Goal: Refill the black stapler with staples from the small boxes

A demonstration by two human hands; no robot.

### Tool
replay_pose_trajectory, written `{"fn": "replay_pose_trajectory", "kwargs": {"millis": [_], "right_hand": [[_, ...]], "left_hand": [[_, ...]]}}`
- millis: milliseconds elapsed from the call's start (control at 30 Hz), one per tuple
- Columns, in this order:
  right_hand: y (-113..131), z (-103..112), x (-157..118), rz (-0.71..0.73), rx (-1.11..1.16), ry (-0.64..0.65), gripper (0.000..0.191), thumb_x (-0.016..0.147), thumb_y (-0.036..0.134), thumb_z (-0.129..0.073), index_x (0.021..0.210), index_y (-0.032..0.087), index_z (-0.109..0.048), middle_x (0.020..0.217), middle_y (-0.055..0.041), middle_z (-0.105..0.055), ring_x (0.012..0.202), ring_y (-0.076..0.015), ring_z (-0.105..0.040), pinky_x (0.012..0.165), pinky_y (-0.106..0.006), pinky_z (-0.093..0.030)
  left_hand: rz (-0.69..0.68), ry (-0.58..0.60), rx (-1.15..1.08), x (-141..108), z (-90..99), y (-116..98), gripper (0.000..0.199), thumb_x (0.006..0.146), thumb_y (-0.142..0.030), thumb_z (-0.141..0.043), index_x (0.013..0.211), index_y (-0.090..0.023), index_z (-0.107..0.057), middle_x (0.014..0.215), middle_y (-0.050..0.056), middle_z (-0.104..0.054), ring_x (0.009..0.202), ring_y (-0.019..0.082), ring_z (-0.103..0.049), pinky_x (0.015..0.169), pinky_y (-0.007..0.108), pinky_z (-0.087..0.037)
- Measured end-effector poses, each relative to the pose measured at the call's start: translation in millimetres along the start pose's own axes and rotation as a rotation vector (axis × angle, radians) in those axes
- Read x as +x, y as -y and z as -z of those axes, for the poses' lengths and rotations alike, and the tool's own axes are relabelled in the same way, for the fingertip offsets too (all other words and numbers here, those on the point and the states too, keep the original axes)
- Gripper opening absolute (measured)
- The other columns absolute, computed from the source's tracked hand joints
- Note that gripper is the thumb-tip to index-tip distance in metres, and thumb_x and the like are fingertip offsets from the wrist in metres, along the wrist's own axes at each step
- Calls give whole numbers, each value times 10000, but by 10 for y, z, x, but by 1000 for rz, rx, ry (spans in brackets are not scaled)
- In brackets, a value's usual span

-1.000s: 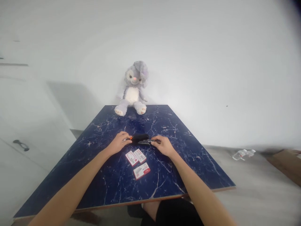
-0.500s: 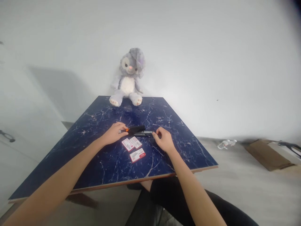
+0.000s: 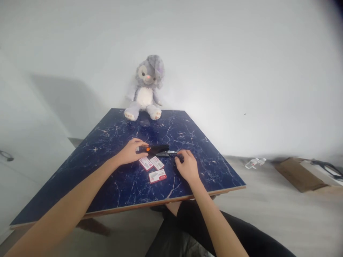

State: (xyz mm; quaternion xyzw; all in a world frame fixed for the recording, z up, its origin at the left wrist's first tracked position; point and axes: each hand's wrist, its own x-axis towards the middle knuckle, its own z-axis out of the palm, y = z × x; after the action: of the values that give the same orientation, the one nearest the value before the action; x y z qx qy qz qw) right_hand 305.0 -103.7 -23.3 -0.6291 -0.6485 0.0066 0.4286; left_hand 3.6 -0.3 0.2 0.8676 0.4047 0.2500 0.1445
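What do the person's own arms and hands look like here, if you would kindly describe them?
The left hand and right hand are bare, with five slender fingers and no gloves. The forearms are long, slim and uncovered, with no sleeves, and no cables or markings show on them. Black clothing is worn on the lap below.

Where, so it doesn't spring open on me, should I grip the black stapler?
Take the black stapler by its thick black top, coming from above. That part, between the left hand at the orange end and the right hand by the thin metal part, offers the fullest hold. The staple boxes lie just on the near side, which probably hampers a low approach.
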Motion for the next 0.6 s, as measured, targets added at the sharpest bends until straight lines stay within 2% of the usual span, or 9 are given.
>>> {"fn": "replay_pose_trajectory", "kwargs": {"millis": [67, 100, 267, 400, 500, 600], "right_hand": [[70, 37, -65, 31, -1, -65, 103, 896, 252, -543, 932, 203, -626, 1029, -94, -639, 964, -238, -614, 884, -356, -472], [112, 50, -92, 54, 13, -42, 113, 913, 260, -529, 931, 204, -625, 1004, -92, -640, 951, -233, -612, 878, -348, -467], [369, -5, -25, 156, 114, 318, 114, 909, 324, -577, 898, 224, -631, 888, -30, -667, 820, -185, -610, 761, -285, -446], [582, -87, 237, 189, -18, 517, 202, 747, 364, -735, 837, 216, -631, 824, -28, -672, 721, -188, -597, 638, -272, -384], [618, -103, 368, 260, -54, 626, 175, 685, 264, -743, 799, 201, -627, 749, -29, -661, 663, -181, -589, 589, -265, -349], [520, -107, 381, 224, 181, 646, 128, 723, 236, -693, 782, 198, -587, 706, 3, -642, 639, -150, -593, 595, -247, -398]], "left_hand": [[-31, -28, 25, 0, 36, -17, 452, 834, -518, -660, 1217, -278, -670, 1242, 107, -602, 1235, 316, -493, 1053, 507, -417], [-56, -49, 36, 0, 45, -39, 417, 860, -491, -638, 1208, -263, -668, 1227, 104, -617, 1216, 305, -506, 1040, 492, -425], [-149, -265, 47, 0, -43, -241, 216, 950, -336, -533, 1069, -212, -663, 1041, 62, -696, 1015, 231, -587, 948, 415, -467], [-198, -399, 21, -22, -145, -357, 211, 946, -275, -543, 1132, -216, -625, 1021, 49, -697, 980, 211, -612, 946, 400, -476], [-163, -477, 20, -36, -150, -335, 305, 927, -248, -565, 1231, -222, -580, 1041, 47, -689, 989, 206, -630, 951, 394, -487], [-44, -561, 1, -37, -116, -272, 314, 920, -244, -568, 1233, -221, -580, 1028, 44, -682, 917, 188, -647, 892, 366, -514]]}}
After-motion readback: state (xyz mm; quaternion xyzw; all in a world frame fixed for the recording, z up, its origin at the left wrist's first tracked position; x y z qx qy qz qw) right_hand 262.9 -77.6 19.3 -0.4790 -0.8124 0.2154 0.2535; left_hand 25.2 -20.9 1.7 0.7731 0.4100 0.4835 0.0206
